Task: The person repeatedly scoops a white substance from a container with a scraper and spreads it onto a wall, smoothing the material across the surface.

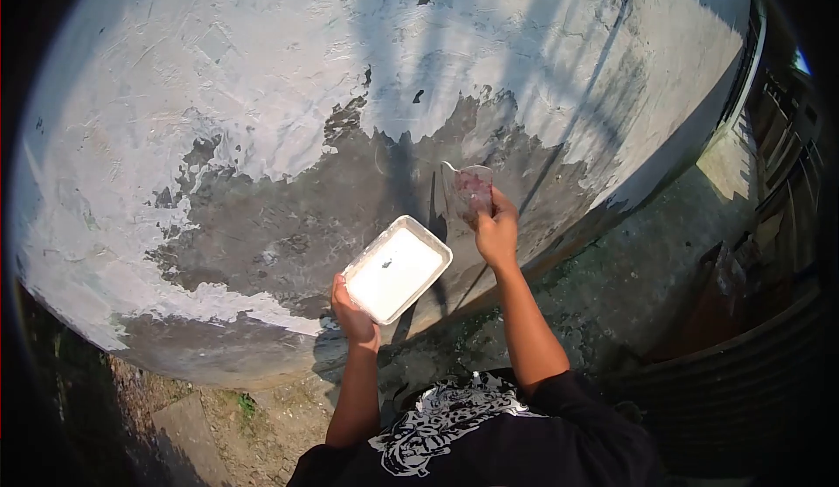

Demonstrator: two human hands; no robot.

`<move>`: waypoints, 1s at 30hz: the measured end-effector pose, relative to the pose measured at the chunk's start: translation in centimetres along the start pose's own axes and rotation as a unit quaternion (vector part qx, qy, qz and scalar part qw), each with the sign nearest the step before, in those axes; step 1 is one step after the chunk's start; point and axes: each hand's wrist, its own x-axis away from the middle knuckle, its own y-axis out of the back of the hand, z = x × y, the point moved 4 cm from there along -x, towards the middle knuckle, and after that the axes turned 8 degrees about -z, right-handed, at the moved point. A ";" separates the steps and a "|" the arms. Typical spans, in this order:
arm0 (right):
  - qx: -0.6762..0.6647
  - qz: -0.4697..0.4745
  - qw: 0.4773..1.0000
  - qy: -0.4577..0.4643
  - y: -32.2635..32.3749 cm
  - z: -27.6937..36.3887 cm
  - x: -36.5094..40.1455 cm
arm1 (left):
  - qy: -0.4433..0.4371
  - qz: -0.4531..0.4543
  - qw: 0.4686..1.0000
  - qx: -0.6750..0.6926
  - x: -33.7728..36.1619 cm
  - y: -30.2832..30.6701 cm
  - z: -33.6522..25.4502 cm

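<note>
My left hand grips the lower left side of a shallow rectangular tray, its fingers curled at the rim. White paste or paint fills the tray, with a small dark mark on its surface. In my right hand is a flat, see-through scraper with reddish marks and a white smear along its left edge. The scraper is held up and to the right of the tray, close in front of the wall's bare grey patch. Thumb and fingers pinch its lower right part.
A wall with rough white coating fills most of the view, crossed by shadows. At its foot lie bare soil and a flat slab on the left. Grey ground runs along the right, beside dark corrugated sheeting.
</note>
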 end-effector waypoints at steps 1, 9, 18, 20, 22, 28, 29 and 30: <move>0.004 0.012 1.000 -0.003 1.1 2.4 0.5 | -0.028 0.007 0.999 -0.031 0.3 -0.3 -0.1; -0.035 0.167 0.984 0.058 5.9 13.4 1.9 | -0.095 0.070 0.981 -0.157 1.5 -2.8 0.0; 0.302 0.342 0.772 0.443 0.2 17.9 7.0 | -0.103 0.106 0.979 -0.140 2.6 -3.7 1.8; 0.316 0.350 0.756 0.455 -0.3 17.3 8.0 | -0.092 0.094 0.980 -0.147 2.8 -3.2 2.0; 0.353 0.387 0.715 0.464 -0.9 16.8 8.9 | -0.081 0.086 0.981 -0.151 2.5 -2.8 1.8; 0.300 0.533 0.704 0.362 -1.6 16.1 8.6 | -0.061 0.057 0.989 -0.124 1.7 -2.4 0.7; 0.301 0.533 0.704 0.359 -1.8 15.7 8.3 | -0.059 0.062 0.987 -0.139 1.5 -2.2 0.7; 0.289 0.541 0.709 0.349 -2.0 15.1 8.0 | -0.057 0.063 0.987 -0.140 1.2 -2.1 0.9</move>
